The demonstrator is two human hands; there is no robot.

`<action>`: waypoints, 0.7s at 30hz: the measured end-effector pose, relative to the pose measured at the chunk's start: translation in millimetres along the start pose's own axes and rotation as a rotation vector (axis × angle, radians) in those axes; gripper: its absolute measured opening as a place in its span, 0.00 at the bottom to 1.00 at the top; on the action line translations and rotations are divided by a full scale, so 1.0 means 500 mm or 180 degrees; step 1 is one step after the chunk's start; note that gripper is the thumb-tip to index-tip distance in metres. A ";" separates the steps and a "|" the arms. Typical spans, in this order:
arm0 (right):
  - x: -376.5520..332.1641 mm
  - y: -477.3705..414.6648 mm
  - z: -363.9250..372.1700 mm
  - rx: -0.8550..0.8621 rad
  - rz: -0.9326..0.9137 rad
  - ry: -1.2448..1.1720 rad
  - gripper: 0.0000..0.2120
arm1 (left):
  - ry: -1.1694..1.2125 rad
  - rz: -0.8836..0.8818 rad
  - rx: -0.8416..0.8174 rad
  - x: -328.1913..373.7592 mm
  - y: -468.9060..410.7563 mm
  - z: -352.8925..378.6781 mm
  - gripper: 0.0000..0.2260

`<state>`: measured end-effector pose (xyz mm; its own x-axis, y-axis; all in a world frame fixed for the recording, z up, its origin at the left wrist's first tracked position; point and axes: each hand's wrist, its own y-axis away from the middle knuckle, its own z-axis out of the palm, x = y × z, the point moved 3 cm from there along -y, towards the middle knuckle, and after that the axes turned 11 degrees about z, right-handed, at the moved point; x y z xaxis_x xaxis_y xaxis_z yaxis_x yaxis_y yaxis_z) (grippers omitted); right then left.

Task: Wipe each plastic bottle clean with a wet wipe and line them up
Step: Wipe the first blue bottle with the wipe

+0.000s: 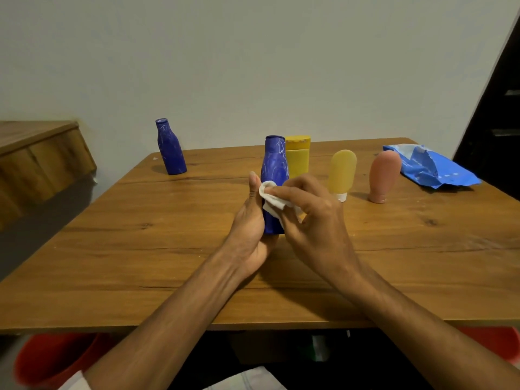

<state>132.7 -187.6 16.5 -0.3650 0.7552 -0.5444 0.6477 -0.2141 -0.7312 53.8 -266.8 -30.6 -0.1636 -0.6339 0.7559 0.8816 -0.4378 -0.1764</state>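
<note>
At the centre of the frame, a person's left hand [250, 220] gripped the lower body of a blue plastic bottle [274, 164], thumb raised along its side, holding it upright above a wooden table [140, 249]. The right hand [312, 220], fingers curled, pinched a white wet wipe [271, 197] and pressed it against the bottle's middle. White streaks marked the bottle's upper part. Just behind it stood a yellow bottle [298, 156]. To the right, a pale yellow tube [342, 171] and a pink tube [384, 175] stood cap-down near each other. A second blue bottle [170, 147], also streaked, stood well apart at the table's far left corner. A blue wipe packet [430, 167] lay at the right edge.
</note>
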 end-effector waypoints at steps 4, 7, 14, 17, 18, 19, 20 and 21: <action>0.003 -0.018 -0.012 0.0142 0.0114 -0.0017 0.13 | -0.0067 0.0016 -0.0133 -0.001 0.003 0.006 0.32; 0.000 -0.023 -0.012 0.0232 0.0168 -0.0067 0.12 | -0.0164 0.0008 -0.0261 -0.001 0.008 0.009 0.30; 0.007 -0.027 -0.023 0.0264 0.0155 -0.0002 0.13 | -0.0564 0.0075 -0.0331 0.002 0.011 0.006 0.30; 0.005 -0.023 -0.017 0.0156 0.0119 0.0061 0.14 | -0.0618 0.0160 -0.0323 0.005 0.010 0.004 0.32; 0.006 -0.020 -0.016 0.0103 0.0097 0.0078 0.14 | -0.0627 0.0181 -0.0314 0.007 0.011 0.005 0.33; 0.008 -0.022 -0.019 0.0098 0.0089 0.0089 0.14 | -0.0688 0.0194 -0.0306 0.008 0.011 0.007 0.35; 0.012 -0.027 -0.023 0.0146 0.0103 0.0078 0.14 | -0.0791 0.0201 -0.0306 0.008 0.010 0.009 0.37; 0.015 -0.033 -0.027 0.0230 0.0128 0.0034 0.14 | -0.0902 0.0202 -0.0307 0.006 0.010 0.010 0.38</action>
<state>128.4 -169.8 29.9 -0.3323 0.7517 -0.5697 0.6116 -0.2881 -0.7368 59.9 -267.7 -25.8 0.0325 -0.4647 0.8849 0.8377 -0.4703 -0.2777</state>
